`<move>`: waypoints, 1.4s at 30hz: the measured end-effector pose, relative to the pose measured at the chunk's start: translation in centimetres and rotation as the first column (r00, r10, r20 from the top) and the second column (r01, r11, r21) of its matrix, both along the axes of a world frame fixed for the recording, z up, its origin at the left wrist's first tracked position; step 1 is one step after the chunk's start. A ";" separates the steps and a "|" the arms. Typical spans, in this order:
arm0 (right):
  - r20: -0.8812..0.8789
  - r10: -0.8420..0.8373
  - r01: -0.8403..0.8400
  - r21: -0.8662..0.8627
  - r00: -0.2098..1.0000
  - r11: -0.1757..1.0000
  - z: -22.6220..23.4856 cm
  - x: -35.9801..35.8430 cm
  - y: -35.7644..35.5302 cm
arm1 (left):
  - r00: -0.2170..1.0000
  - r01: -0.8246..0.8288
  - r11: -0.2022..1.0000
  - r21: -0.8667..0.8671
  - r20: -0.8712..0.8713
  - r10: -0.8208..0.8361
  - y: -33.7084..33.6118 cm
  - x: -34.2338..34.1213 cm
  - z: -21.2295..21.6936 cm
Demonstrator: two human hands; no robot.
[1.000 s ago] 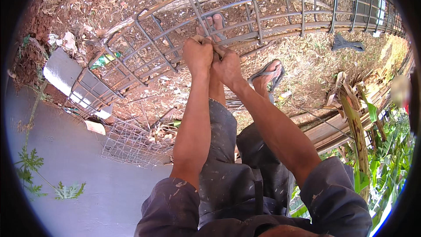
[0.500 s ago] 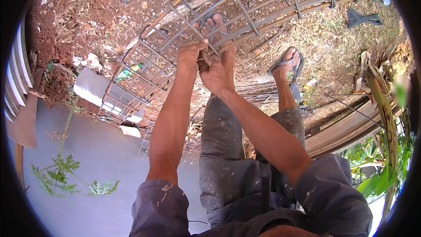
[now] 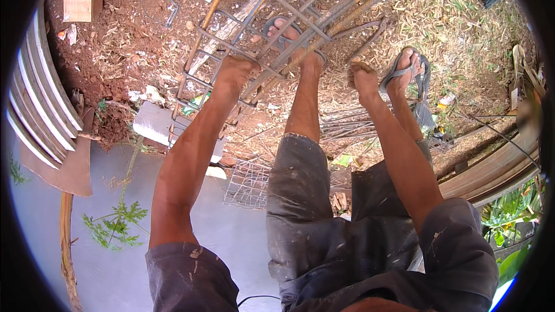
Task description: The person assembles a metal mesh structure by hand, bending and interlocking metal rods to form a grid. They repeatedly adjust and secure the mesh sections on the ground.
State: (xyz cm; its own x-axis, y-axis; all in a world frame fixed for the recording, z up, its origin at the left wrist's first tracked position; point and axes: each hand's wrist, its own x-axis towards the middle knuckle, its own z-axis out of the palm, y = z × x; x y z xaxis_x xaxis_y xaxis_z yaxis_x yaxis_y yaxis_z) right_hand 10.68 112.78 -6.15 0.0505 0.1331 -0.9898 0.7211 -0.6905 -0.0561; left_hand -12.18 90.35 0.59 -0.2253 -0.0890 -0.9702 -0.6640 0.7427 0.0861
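A long cage of steel reinforcing bars [image 3: 300,8], tied with square stirrups, slants across the upper part of the view. My left hand [image 3: 237,71] is closed around a bar near the cage's lower left end; the fingertips are partly hidden. To the right of the cage, apart from it, my right hand [image 3: 363,78] hangs in front of my right foot with its fingers curled in. Whether something small sits in those fingers cannot be made out. One loose bar end [image 3: 370,37] lies on the ground just beyond the right hand.
My sandalled feet [image 3: 404,69] stand on straw-strewn soil, the left one close beside the cage. Thin rods [image 3: 352,124] lie between my legs. A wire mesh piece [image 3: 247,184] rests near the grey surface [image 3: 191,219]. Curved boards [image 3: 43,92] are stacked at left.
My right hand has left the cage and moved right, away from my left hand. The left hand stays at the cage. The whole view has shifted, with the cage now higher.
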 end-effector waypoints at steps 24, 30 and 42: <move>0.349 0.900 -0.959 0.201 0.261 0.200 -20.4 5.9 6.1 | 0.383 -0.895 0.445 0.046 -0.435 0.815 4.1 9.3 5.3; 0.002 0.827 -0.823 0.098 0.562 0.559 -15.7 8.3 11.2 | 0.651 -0.680 0.721 -0.135 -0.564 0.509 -1.1 11.4 5.3; -0.242 0.724 -0.755 -0.346 0.646 0.558 15.0 -2.1 9.8 | 0.350 0.597 0.531 -0.602 -0.400 -0.847 -8.3 0.4 -1.0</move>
